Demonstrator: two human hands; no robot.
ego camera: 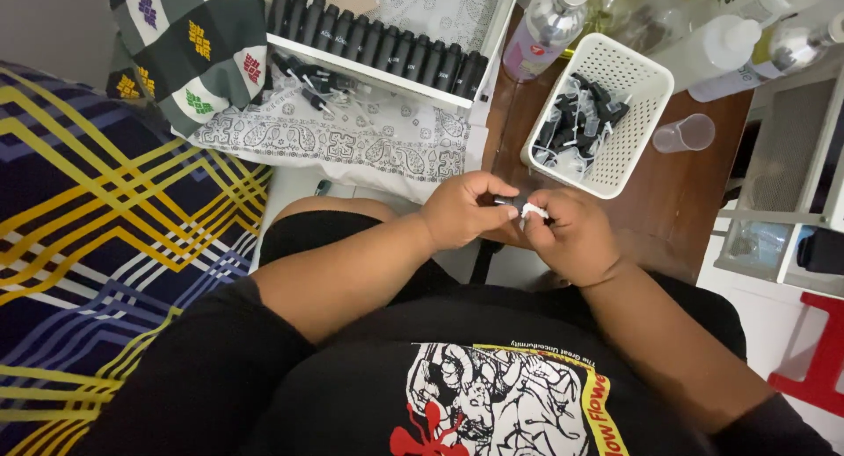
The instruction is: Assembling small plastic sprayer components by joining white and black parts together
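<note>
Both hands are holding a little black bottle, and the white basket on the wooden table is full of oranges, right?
Not quite. The head view shows the white basket holds small black and clear bottle parts, not oranges. The rest is right: the left hand and right hand hold a little black bottle, and the basket sits on the wooden table.

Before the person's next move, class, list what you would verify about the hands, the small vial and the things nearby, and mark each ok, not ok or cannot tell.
1. Left hand grips the black vial: ok.
2. Right hand pinches the white piece at the vial's end: ok.
3. White piece seated in the vial: cannot tell, fingers hide the joint.
4. White basket of loose parts stands upright on the wooden table: ok.
5. Row of black vials stands upright in the tray: ok.
6. Clear cup upright: not ok, it lies on its side.
</note>
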